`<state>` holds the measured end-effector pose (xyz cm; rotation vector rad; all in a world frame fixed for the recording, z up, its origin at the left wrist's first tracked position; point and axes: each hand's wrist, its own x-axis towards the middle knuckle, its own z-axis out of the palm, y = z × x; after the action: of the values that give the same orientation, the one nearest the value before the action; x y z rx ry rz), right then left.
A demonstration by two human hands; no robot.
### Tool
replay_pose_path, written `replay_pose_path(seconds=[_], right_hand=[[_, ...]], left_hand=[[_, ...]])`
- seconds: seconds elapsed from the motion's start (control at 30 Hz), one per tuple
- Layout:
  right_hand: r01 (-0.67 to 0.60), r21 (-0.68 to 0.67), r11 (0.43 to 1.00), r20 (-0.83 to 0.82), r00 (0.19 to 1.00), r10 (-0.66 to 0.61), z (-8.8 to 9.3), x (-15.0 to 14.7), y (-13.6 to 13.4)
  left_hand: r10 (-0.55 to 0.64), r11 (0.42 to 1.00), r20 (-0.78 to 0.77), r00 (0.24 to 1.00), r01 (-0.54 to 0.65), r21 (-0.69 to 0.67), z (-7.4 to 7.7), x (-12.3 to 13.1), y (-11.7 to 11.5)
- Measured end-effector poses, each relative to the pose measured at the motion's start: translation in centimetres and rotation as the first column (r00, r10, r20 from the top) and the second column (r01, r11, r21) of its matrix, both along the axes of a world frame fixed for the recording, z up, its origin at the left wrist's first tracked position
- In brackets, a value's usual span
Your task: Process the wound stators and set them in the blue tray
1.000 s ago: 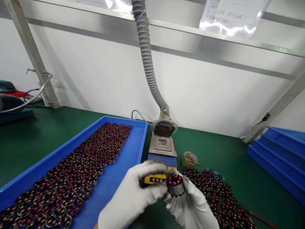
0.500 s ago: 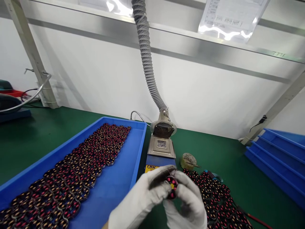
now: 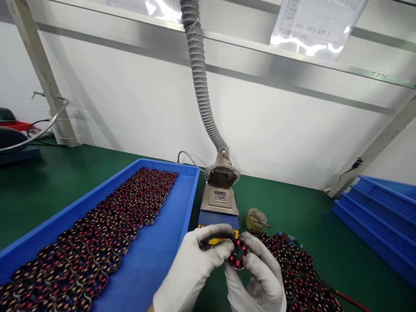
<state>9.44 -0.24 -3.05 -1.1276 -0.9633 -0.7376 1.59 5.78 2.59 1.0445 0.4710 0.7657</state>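
Both gloved hands, left hand (image 3: pixel 195 264) and right hand (image 3: pixel 260 277), pinch one wound coil ring (image 3: pixel 238 254).

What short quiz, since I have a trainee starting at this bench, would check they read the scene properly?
1. True or false: the blue tray lies to the right of the fume hose.
2. The coil ring is held: A) in one hand; B) between both gloved hands; C) in tweezers.
3. Fill in: the loose coil rings lie on a ____ mat.
Key: 1 false, it lies to the left. 2 B: left hand and right hand both grip it. 3 green.
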Motion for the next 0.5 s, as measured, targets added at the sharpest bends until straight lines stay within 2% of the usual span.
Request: replay_pose_path(seconds=[0.1, 0.2, 0.27, 0.4, 0.43, 0.5], right_hand=[[0.025, 0.007, 1.000, 0.027, 0.999, -0.025, -0.3, -0.1, 0.0], [0.005, -0.020, 1.000, 0.055, 0.998, -0.004, -0.2, -0.1, -0.1], [-0.002, -0.021, 1.000, 0.077, 0.997, 0.004, 0.0, 0.0, -0.1], [0.017, -0.014, 1.000, 0.183, 0.983, -0.014, -0.2, 0.3, -0.2], [0.017, -0.039, 0.999, 0.226, 0.974, -0.007, -0.4, 0.5, -0.2], [0.005, -0.147, 0.989, 0.263, 0.964, 0.035, -0.9, 0.7, -0.4]], left_hand=[[0.166, 0.985, 0.025, 0.986, -0.165, -0.056, -0.3, 0.5, -0.3], [0.262, 0.965, 0.161, 0.951, -0.254, -0.069, -0.5, 0.1, -0.2], [0.236, 0.972, 0.191, 0.953, -0.230, -0.052, -0.1, -0.4, -0.1], [0.013, 1.000, 0.112, 0.994, -0.010, -0.022, 0.6, -0.3, -0.3], [0.009, 1.000, 0.116, 0.993, -0.006, -0.026, 0.5, -0.1, -0.3], [0.083, 0.996, 0.107, 0.991, -0.080, -0.032, 0.0, 0.1, -0.3]])
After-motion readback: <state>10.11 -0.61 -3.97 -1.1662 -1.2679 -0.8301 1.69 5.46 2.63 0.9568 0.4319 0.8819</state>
